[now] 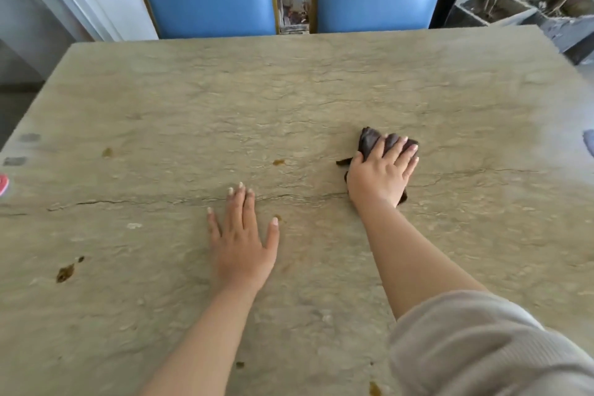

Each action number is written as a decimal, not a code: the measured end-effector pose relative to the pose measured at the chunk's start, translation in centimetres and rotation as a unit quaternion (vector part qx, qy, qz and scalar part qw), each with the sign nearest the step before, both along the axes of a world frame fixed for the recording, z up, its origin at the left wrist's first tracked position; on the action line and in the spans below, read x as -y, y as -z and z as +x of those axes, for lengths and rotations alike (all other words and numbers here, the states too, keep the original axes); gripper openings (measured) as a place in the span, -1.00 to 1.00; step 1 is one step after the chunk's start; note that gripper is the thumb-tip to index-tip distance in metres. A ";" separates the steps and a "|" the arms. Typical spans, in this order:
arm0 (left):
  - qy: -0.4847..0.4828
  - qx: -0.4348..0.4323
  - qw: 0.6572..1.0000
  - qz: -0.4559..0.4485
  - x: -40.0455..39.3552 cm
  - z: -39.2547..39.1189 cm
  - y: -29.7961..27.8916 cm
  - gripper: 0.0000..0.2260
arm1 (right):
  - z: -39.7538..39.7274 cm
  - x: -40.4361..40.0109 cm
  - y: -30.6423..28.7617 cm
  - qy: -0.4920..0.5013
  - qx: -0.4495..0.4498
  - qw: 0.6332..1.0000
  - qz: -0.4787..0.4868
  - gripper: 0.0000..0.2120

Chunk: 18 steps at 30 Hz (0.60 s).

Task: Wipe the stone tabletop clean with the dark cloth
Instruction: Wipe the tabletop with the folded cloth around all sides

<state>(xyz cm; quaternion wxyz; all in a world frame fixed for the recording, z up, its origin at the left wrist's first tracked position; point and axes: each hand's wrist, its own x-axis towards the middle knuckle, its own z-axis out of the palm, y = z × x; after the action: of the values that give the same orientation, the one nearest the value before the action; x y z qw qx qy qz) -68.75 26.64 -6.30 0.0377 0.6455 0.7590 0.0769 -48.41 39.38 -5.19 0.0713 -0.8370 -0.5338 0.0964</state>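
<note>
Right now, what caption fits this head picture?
Right hand presses dark cloth on stained stone table; left hand rests flat.

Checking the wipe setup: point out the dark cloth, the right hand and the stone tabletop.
dark cloth (369, 140), head view, bunched fabric beyond the fingers.
right hand (381, 175), head view, back of the hand.
stone tabletop (257, 100), head view, bare surface.

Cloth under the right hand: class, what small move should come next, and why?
Probably slide the cloth left to the nearest brown spot. The right hand already presses it flat on the tabletop, the spot lies just beside it, and the left hand rests clear below that path.
</note>
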 end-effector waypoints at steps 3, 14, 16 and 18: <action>0.007 -0.007 1.000 -0.008 0.0 -0.1 -0.1 -0.31 | -1.8 -3.3 -0.3 -0.032 -0.002 0.999 0.001 -0.41; 0.001 0.064 0.998 0.022 0.2 -0.2 -0.6 -0.35 | -2.4 5.2 -1.3 -0.547 -0.161 0.822 0.026 -0.49; -0.001 0.074 0.997 0.013 0.3 -0.3 -0.7 -0.34 | -1.1 3.3 -0.8 -0.476 -0.104 0.872 0.052 -0.47; 0.003 0.075 0.997 0.009 0.4 -0.2 -0.8 -0.35 | -2.2 0.6 -0.6 -0.322 -0.034 0.944 0.053 -0.46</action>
<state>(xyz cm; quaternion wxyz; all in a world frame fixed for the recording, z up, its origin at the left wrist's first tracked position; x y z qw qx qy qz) -68.96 26.23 -5.51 0.0890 0.6407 0.7513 0.1312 -50.60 38.79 -4.57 0.0989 -0.6114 -0.7768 0.1140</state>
